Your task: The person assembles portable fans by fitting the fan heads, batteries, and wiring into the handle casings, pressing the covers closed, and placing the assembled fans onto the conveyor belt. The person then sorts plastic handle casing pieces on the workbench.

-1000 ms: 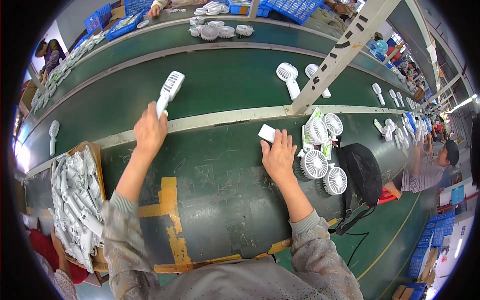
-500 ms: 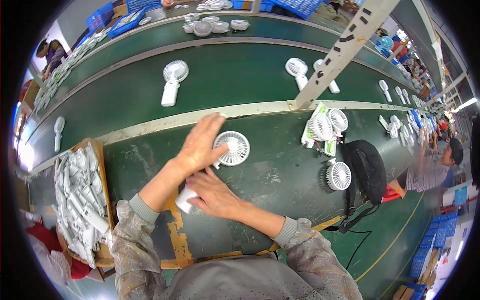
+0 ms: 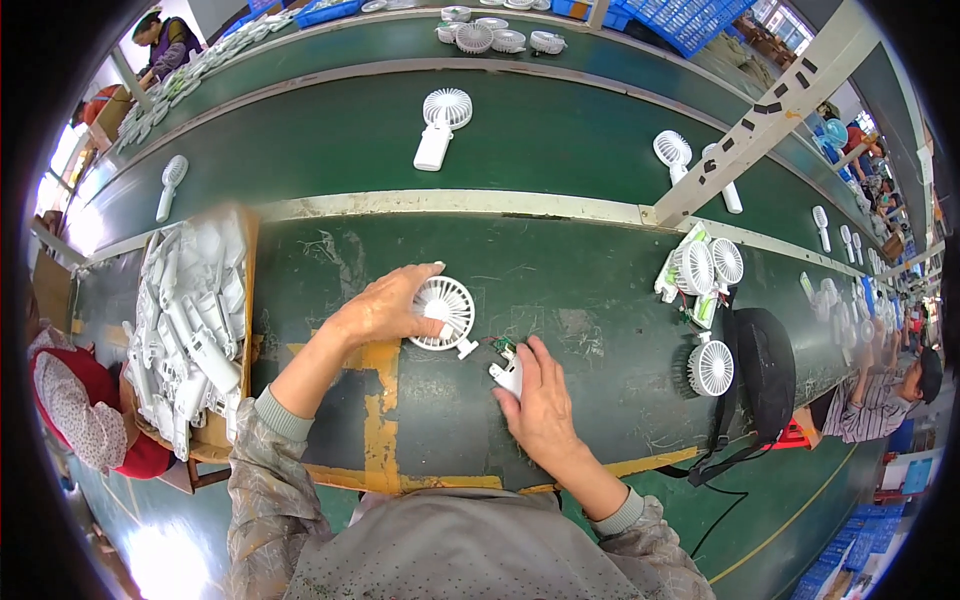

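Fan head point(image 3: 443, 310), a round white grille with a short stub neck at its lower right, lies flat on the dark green workbench point(image 3: 600, 330) just in front of me, and my left hand point(image 3: 385, 308) presses down on its left rim with the fingers spread over the grille rather than wrapped around it. My right hand point(image 3: 540, 405) sits just beside it to the right, fingers closed narrowly on a small white handle piece point(image 3: 507, 377) with a bit of green circuit board point(image 3: 503, 347) showing at its upper end; how firmly it is pinched I cannot tell, since the fingers cover most of it. To do this well, I judge, I should keep the head pinned flat so it cannot spin, line the stub neck up with the board end of the handle, and bring them together straight, without bending the board. The grille is glossy moulded plastic with thin radial ribs; the bench surface is matte, scuffed and marked with worn yellow tape point(image 3: 380, 420). A cardboard box point(image 3: 245, 300) of white handle shells stands at my left, more finished fans point(image 3: 712, 268) cluster to the right near a black bag point(image 3: 765, 365), and one complete fan point(image 3: 438, 128) rests on the conveyor belt point(image 3: 320, 140) beyond.
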A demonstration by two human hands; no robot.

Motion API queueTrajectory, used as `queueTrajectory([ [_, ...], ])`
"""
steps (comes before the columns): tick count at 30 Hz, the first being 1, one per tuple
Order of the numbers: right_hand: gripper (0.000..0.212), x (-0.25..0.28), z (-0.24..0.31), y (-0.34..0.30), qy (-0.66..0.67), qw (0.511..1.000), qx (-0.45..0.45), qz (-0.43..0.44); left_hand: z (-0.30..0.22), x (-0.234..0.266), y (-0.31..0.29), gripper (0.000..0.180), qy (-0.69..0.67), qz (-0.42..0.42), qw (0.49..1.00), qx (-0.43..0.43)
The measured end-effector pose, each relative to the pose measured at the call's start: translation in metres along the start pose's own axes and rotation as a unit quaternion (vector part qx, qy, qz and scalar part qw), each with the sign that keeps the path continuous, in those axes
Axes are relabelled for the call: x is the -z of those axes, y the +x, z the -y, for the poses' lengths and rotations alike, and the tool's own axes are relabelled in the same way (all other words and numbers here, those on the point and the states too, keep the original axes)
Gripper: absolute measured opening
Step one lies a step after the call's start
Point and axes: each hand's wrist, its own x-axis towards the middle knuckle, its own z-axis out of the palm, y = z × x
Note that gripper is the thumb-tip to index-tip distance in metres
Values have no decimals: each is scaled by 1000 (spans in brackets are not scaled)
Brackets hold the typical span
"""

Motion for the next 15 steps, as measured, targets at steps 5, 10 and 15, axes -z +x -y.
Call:
queueTrajectory([
  [5, 52, 12, -10, 18, 12, 999, 45, 15, -9, 9, -19, 82, -19, 29, 997, 74],
  [10, 41, 16, -29, 24, 640, 703, -270, 156, -10, 11, -40, 58, -122, -79, 985, 89],
  [15, 41, 11, -21, 28, 693, 603, -336, 210, -21, 10, -61, 55, -376, -161, 912, -2],
])
